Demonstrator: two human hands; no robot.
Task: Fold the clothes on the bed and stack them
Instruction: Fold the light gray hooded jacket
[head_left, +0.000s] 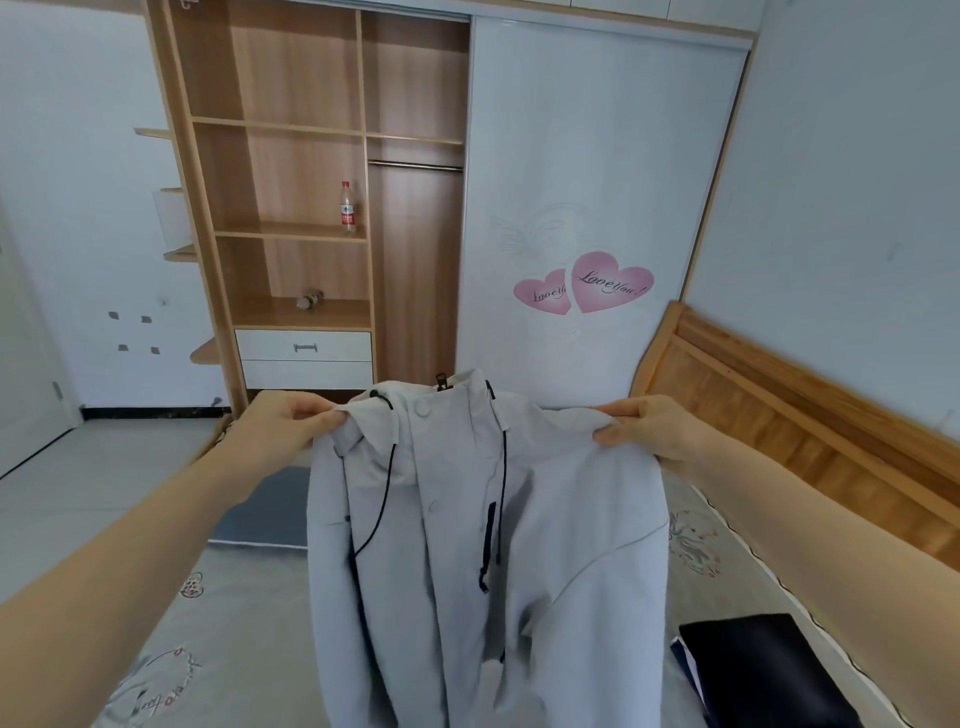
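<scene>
A pale grey hooded jacket (467, 545) with dark drawcords and a dark zipper hangs in the air over the bed (249, 597). My left hand (283, 423) pinches its left shoulder and my right hand (652, 426) pinches its right shoulder, holding it spread out and upright in front of me. Its lower part drops out of the frame. A folded black garment (753, 670) lies on the bed at the lower right.
A grey-blue pillow (270, 512) lies on the bed behind the jacket. The wooden headboard (810, 436) runs along the right. An open wardrobe (306, 208) with a bottle (347, 206) on a shelf stands ahead, beside a white sliding door (597, 208).
</scene>
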